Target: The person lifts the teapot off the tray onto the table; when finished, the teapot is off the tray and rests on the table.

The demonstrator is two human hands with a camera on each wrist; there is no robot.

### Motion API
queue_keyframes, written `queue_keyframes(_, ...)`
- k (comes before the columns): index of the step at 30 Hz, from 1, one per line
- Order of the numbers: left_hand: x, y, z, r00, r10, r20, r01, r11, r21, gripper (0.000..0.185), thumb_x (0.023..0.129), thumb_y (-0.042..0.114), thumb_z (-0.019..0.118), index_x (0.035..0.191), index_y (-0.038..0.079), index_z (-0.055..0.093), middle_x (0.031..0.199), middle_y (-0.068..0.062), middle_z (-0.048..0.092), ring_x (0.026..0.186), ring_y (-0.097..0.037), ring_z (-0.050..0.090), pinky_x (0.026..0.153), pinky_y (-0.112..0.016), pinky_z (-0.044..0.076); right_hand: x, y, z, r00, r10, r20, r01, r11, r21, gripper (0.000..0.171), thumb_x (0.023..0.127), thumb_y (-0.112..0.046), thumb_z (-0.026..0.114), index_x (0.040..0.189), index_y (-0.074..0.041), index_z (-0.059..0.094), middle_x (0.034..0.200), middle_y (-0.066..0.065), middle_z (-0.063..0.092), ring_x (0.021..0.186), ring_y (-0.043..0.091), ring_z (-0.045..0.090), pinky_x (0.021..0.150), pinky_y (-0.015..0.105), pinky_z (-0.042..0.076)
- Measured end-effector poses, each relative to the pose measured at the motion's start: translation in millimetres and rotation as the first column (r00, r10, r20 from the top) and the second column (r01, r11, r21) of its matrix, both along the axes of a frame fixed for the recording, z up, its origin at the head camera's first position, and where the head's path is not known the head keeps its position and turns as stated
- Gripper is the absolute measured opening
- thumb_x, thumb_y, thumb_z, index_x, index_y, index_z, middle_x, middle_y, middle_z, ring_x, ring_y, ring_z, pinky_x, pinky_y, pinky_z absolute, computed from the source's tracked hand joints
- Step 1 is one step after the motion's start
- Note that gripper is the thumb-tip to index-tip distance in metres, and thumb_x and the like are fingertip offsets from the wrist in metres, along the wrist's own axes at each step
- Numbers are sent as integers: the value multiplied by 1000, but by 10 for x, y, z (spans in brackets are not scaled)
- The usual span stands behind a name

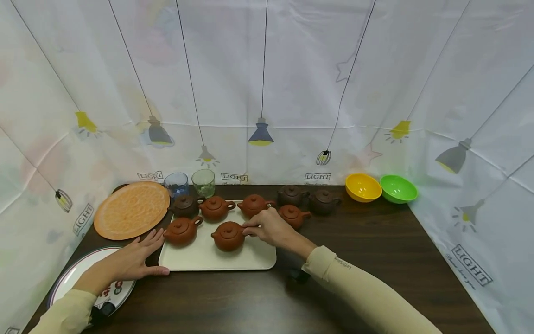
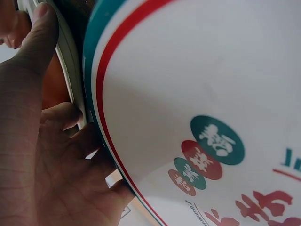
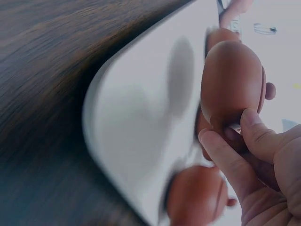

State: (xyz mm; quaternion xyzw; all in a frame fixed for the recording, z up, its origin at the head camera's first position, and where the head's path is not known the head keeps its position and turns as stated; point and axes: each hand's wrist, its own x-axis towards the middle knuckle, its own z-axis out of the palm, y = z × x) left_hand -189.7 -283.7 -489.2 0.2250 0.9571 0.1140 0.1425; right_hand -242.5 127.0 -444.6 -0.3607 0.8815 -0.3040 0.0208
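Note:
My right hand (image 1: 275,229) pinches the handle of a reddish-brown clay teapot (image 1: 228,235) between thumb and fingers. In the right wrist view this teapot (image 3: 231,75) hangs above the cream tray (image 3: 127,122), its shadow falling on the tray apart from it. On the left, my left hand (image 1: 129,260) lies with fingers spread along the tray's left edge, its fingertips right by another reddish-brown teapot (image 1: 181,232). Two more reddish-brown teapots, one left (image 1: 215,208) and one right (image 1: 254,205), stand at the tray's back. A dark brown teapot (image 1: 185,206) sits at its back left corner.
Right of the tray stand a reddish-brown teapot (image 1: 293,216) and two dark ones (image 1: 290,195). Farther right are yellow (image 1: 363,188) and green (image 1: 398,189) bowls. Blue (image 1: 176,184) and green (image 1: 203,183) glasses, a round orange mat (image 1: 131,211) and a white plate (image 1: 83,266) lie left.

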Motion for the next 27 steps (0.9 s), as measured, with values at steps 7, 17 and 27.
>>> queue_keyframes(7, 43, -41, -30, 1000, 8, -6, -8, 1000, 12, 107, 91, 69, 72, 163, -4, 40, 173, -32, 26, 157, -56, 30, 120, -79, 29, 113, 568, 123, 991, -8, -132, 5, 1000, -24, 18, 96, -12, 80, 112, -10, 86, 98, 5, 85, 74, 10, 78, 61, 14, 56)
queue_keyframes(17, 49, -45, -55, 1000, 6, -5, -6, 1000, 10, 107, 91, 69, 72, 163, -4, 40, 173, -32, 27, 157, -57, 31, 120, -79, 29, 281, 1476, 193, 976, -168, -138, 167, 986, -17, 21, 90, -2, 82, 109, -8, 86, 103, 5, 85, 78, 14, 79, 62, 20, 57)
queue_keyframes(27, 1, -22, -44, 1000, -1, -19, 0, 1000, -6, 107, 91, 70, 72, 162, -5, 42, 173, -32, 27, 157, -56, 32, 119, -79, 30, 251, 2200, 41, 919, -359, -163, 365, 931, 7, 19, 90, -4, 83, 109, -5, 86, 98, 8, 85, 78, 17, 79, 61, 21, 57)
